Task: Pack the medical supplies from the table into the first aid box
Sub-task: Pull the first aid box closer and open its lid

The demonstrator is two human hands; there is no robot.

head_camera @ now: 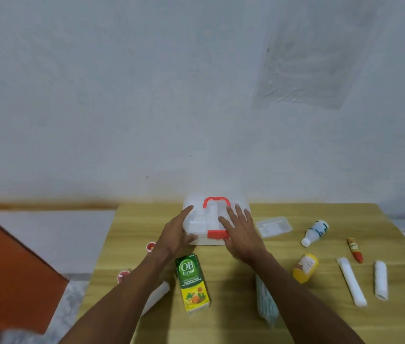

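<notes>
The first aid box (197,220) is smooth translucent white plastic with a glossy red plastic latch (217,234), on a matt, wood-grain tabletop (233,326), beside a printed glossy cardboard carton (192,284).

The OB herbal carton (194,284) crowds the way back from our left hand (175,234); right of our right hand (240,232), bare tabletop (279,252) runs to the clear packet (274,227) and yellow bottle (305,268).

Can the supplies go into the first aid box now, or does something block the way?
Yes, the lid blocks it: it lies closed on the box, with the red latch at its front. The left hand and right hand rest on the lid.
</notes>
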